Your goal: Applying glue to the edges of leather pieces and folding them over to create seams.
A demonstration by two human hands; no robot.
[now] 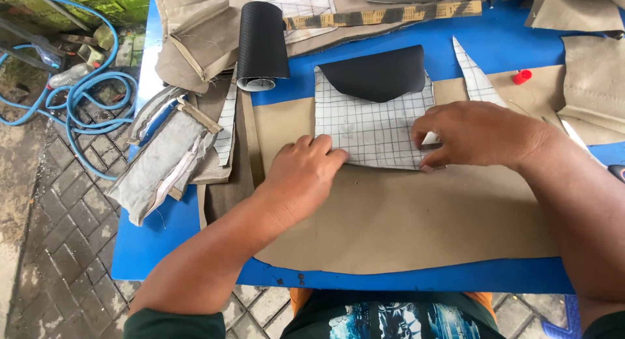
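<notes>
Gridded sheet (368, 127) | on tan fabric (403, 222) | left hand (303, 173), right hand (478, 134) fingers flat, pressing

I see bright, even daylight with only soft shadows under the forearms. The glossy blue table top (508, 33) carries a pale glare patch at ten o'clock. Focus is sharp mid-frame; edges bow slightly from the wide lens.

My hands (306, 176) (478, 134) press the grid sheet (368, 127) on the fabric panel (403, 215); roll (260, 46) behind-left, cap (521, 76) behind-right.
</notes>
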